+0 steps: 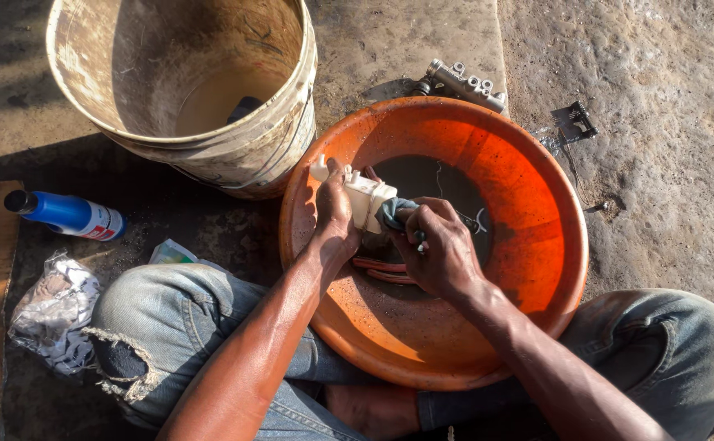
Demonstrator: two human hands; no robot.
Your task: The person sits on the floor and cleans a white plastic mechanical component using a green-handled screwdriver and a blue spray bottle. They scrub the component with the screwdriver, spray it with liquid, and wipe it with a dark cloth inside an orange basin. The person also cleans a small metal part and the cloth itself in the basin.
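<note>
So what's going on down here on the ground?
A person in torn jeans sits over an orange basin that holds dark liquid. The left hand holds a small white plastic part above it, while the right hand presses a bluish rag against that part. A dirty bucket, a blue bottle lying on its side and a metal cylinder part sit around the basin.

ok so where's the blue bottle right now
The blue bottle lies on its side on the ground at the left of the head view, below the dirty bucket and above a crumpled bag.
</note>
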